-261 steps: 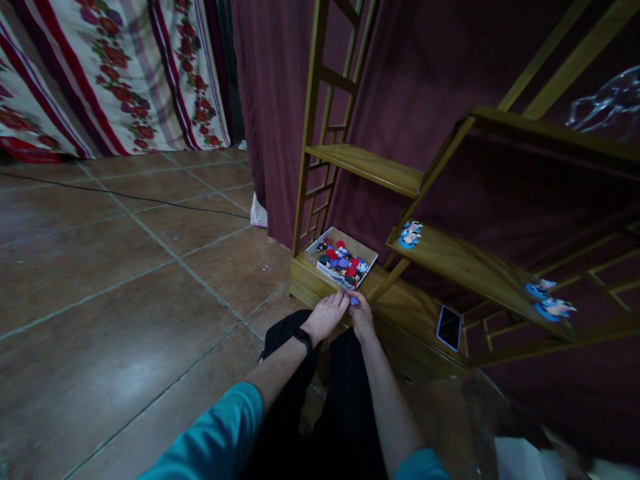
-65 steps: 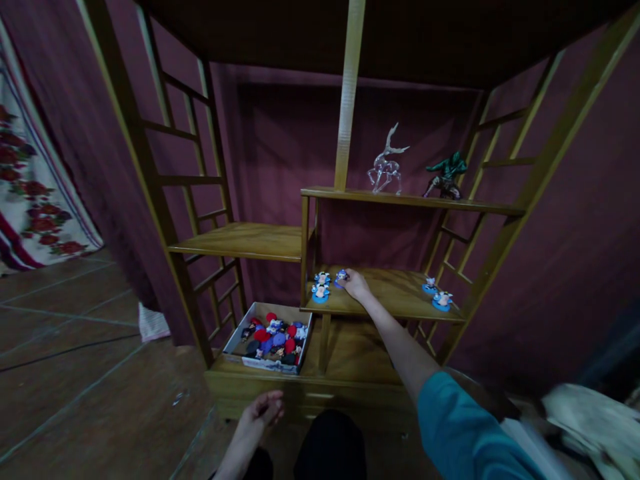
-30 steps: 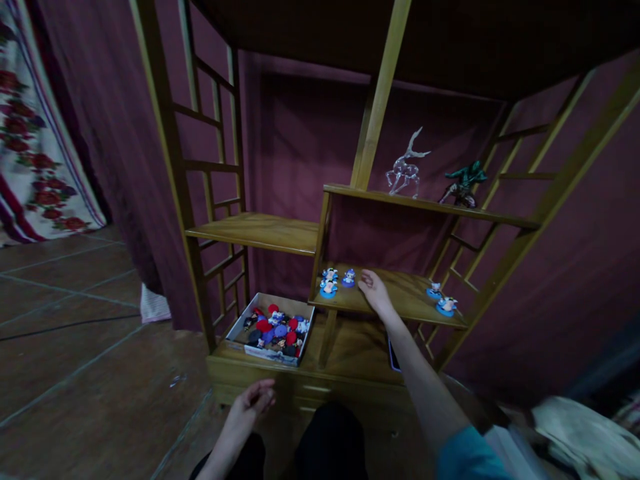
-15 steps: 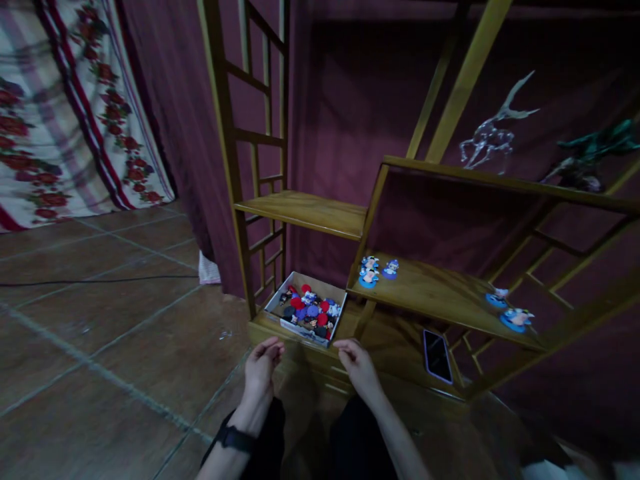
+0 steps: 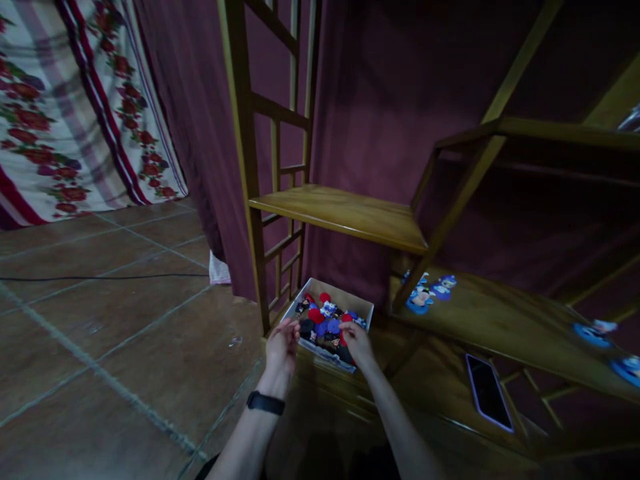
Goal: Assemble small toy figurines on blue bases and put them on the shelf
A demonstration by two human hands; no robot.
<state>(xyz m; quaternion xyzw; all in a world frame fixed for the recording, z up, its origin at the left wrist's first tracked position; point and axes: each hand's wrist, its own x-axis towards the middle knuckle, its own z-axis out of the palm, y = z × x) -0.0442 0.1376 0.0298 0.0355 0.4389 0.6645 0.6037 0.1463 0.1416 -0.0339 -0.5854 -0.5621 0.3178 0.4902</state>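
A shallow cardboard box (image 5: 361, 312) holds several small figurines on red, blue and black round bases. My left hand (image 5: 283, 343), with a black band on its wrist, is at the box's near left corner, palm partly up and fingers loosely curled but apart, nothing visible in them. Over the right side of the box reaches my right hand (image 5: 358, 341), its fingers stretched toward the figurines and nothing seen in it. Whether its fingertips touch a red-based figurine is too small to tell.
Wooden display shelving (image 5: 345, 213) surrounds the box, with an upright post (image 5: 245, 160) on the left. Small figurines on blue bases (image 5: 420, 300) stand on the right shelf. A phone (image 5: 489, 393) lies on the lower board. A black cable (image 5: 110, 277) crosses the tiled floor.
Both hands have moved forward, from in front of the box to its near left corner and over its right side. The view has shifted closer to the shelving.
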